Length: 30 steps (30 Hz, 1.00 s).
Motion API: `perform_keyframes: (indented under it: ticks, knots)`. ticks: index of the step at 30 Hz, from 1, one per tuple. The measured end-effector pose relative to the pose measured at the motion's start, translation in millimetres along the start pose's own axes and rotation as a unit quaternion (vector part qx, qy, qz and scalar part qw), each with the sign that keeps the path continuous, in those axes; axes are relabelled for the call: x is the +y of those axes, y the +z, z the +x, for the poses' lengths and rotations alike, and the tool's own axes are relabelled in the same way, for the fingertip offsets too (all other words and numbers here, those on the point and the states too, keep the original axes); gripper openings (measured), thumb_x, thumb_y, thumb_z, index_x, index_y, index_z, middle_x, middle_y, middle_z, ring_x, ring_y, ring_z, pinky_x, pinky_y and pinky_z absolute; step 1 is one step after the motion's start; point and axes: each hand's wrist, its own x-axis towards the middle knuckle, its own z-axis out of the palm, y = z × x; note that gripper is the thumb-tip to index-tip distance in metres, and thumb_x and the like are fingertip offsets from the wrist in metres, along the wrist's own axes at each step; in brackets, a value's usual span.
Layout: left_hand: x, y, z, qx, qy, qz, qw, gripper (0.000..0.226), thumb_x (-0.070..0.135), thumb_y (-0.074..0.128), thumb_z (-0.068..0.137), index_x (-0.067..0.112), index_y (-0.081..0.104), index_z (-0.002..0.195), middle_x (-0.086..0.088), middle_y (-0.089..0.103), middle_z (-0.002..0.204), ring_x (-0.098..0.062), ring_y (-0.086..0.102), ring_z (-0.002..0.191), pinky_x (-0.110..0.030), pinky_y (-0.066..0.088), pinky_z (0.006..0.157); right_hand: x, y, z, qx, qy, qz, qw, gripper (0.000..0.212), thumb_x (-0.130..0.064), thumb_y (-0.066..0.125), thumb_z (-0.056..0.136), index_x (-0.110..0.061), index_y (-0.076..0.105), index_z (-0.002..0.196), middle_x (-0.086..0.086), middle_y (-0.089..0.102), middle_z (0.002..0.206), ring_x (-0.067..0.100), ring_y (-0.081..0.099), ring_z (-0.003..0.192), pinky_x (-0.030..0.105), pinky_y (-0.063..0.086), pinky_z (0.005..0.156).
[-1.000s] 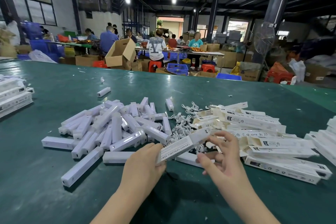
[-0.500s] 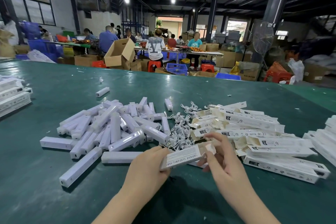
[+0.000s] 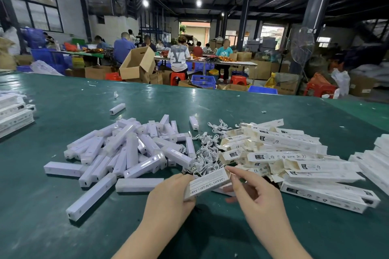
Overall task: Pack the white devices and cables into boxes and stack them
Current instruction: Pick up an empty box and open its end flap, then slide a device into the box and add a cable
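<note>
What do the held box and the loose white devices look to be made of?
Box: thin matte printed cardboard, seemingly; sharp folds, tan flap insides on the empty boxes. Devices: likely smooth plastic, semi-gloss; soft light reflections, rounded edges. Left hand grips the box; right hand pinches its end flap.

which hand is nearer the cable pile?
Left, by a little. The left hand grips the box just below the near edge of the cable pile. The right hand pinches the box's end flap, below and right of the pile.

surface: green table (image 3: 63, 227) | on it: white devices (image 3: 126, 153), cables (image 3: 205, 153), boxes (image 3: 294, 160)
</note>
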Motion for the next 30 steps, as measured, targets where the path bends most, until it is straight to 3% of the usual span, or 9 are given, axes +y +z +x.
perform_keyframes:
  ticks: [6, 8, 11, 14, 17, 20, 24, 28, 30]
  knots:
    - [-4, -1, -1, 0.040, -0.071, -0.148, 0.986, 0.013, 0.033, 0.059, 0.080, 0.033, 0.050, 0.070, 0.014, 0.056, 0.067, -0.008, 0.049, 0.060, -0.023, 0.037, 0.049, 7, -6, 3, -0.044, -0.005, -0.130, 0.991, 0.056, -0.014, 0.059, 0.092, -0.057, 0.044, 0.124, -0.032, 0.057, 0.106, 0.001, 0.060, 0.094, 0.014, 0.050, 0.078]
    - [-4, -2, -1, 0.053, -0.104, -0.209, 0.971, 0.005, 0.035, 0.061, 0.083, 0.032, 0.059, 0.079, 0.014, 0.062, 0.071, -0.007, 0.056, 0.066, -0.024, 0.048, 0.058, 12, -10, 5, -0.066, -0.001, -0.230, 0.971, 0.059, -0.023, 0.056, 0.094, -0.050, 0.031, 0.140, -0.034, 0.047, 0.122, -0.004, 0.052, 0.110, 0.013, 0.043, 0.087]
    - [-5, -2, 0, 0.061, -0.126, -0.248, 0.959, 0.005, 0.035, 0.063, 0.085, 0.038, 0.060, 0.084, 0.021, 0.066, 0.080, 0.000, 0.061, 0.080, -0.020, 0.052, 0.068, 20, -15, 10, -0.101, 0.010, -0.365, 0.925, 0.064, -0.033, 0.048, 0.098, -0.035, 0.015, 0.153, -0.019, 0.034, 0.145, 0.008, 0.037, 0.133, 0.027, 0.032, 0.109]
    - [-3, -3, 0, 0.050, -0.130, -0.243, 0.960, 0.003, 0.034, 0.062, 0.084, 0.032, 0.062, 0.086, 0.015, 0.067, 0.080, -0.007, 0.061, 0.078, -0.030, 0.053, 0.069, 30, -13, 14, -0.145, 0.017, -0.442, 0.885, 0.055, -0.038, 0.038, 0.102, -0.029, 0.020, 0.153, -0.012, 0.026, 0.156, 0.011, 0.021, 0.145, 0.030, 0.017, 0.119]
    - [0, -5, -2, 0.032, -0.124, -0.231, 0.964, 0.007, 0.032, 0.059, 0.082, 0.029, 0.062, 0.088, 0.012, 0.067, 0.078, -0.011, 0.060, 0.074, -0.033, 0.053, 0.069, 35, -14, 15, -0.149, 0.003, -0.477, 0.866, 0.039, -0.038, 0.034, 0.103, -0.030, 0.043, 0.140, -0.013, 0.046, 0.136, 0.012, 0.032, 0.135, 0.026, 0.023, 0.111]
    - [3, -8, -4, 0.018, -0.114, -0.231, 0.966, 0.008, 0.028, 0.058, 0.081, 0.036, 0.059, 0.081, 0.022, 0.063, 0.071, -0.002, 0.055, 0.064, -0.016, 0.044, 0.052, 32, -17, 17, -0.103, 0.000, -0.475, 0.874, 0.027, -0.033, 0.038, 0.100, -0.036, 0.064, 0.107, -0.015, 0.058, 0.112, 0.012, 0.046, 0.118, 0.028, 0.030, 0.103]
    - [4, -10, -4, 0.000, -0.113, -0.224, 0.968, 0.011, 0.027, 0.058, 0.081, 0.038, 0.057, 0.077, 0.026, 0.059, 0.066, 0.003, 0.050, 0.057, -0.009, 0.035, 0.048, 29, -21, 19, -0.039, -0.001, -0.438, 0.898, 0.025, -0.022, 0.050, 0.096, -0.022, 0.074, 0.099, -0.010, 0.069, 0.104, 0.015, 0.054, 0.106, 0.028, 0.038, 0.094]
    - [7, -11, -2, -0.009, -0.134, -0.254, 0.958, 0.003, 0.028, 0.061, 0.084, 0.031, 0.063, 0.084, 0.015, 0.067, 0.075, -0.004, 0.057, 0.062, -0.020, 0.049, 0.059, 15, -24, 17, 0.073, 0.022, -0.157, 0.985, 0.023, -0.014, 0.070, 0.088, -0.036, 0.075, 0.088, -0.019, 0.073, 0.088, -0.005, 0.062, 0.090, 0.004, 0.042, 0.076]
    - [13, -16, 0, -0.054, -0.184, -0.373, 0.908, 0.008, 0.025, 0.065, 0.086, 0.019, 0.066, 0.091, 0.005, 0.072, 0.076, -0.011, 0.061, 0.060, -0.030, 0.055, 0.061, 9, -21, 16, 0.079, 0.018, -0.052, 0.995, 0.025, -0.005, 0.073, 0.084, -0.030, 0.076, 0.078, -0.014, 0.074, 0.081, -0.002, 0.067, 0.079, 0.004, 0.046, 0.070]
